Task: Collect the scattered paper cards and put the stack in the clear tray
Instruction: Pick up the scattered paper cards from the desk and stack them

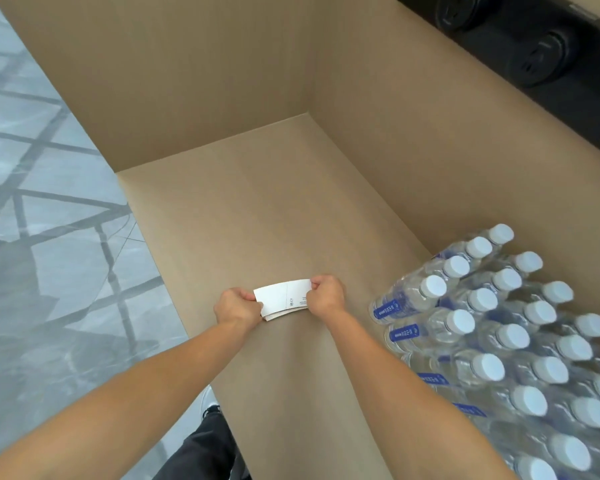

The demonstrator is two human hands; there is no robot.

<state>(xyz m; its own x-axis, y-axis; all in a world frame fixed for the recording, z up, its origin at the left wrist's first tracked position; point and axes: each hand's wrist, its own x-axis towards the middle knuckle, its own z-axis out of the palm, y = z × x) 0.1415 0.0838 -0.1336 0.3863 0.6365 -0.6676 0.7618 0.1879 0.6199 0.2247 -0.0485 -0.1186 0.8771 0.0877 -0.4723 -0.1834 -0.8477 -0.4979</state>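
Note:
A small stack of white paper cards (283, 298) is held between both hands over the brown tabletop (257, 209). My left hand (238, 308) grips the stack's left end, and my right hand (326, 294) pinches its right end. The cards curve slightly, and a lower card's edge shows beneath the top one. No clear tray is in view, and no loose cards lie on the surface.
A shrink-wrapped pack of water bottles (499, 341) with white caps fills the right side. A black device (534, 46) sits at the top right. Brown walls (187, 81) rise behind the surface. Grey marble floor (49, 237) lies left of the table's edge.

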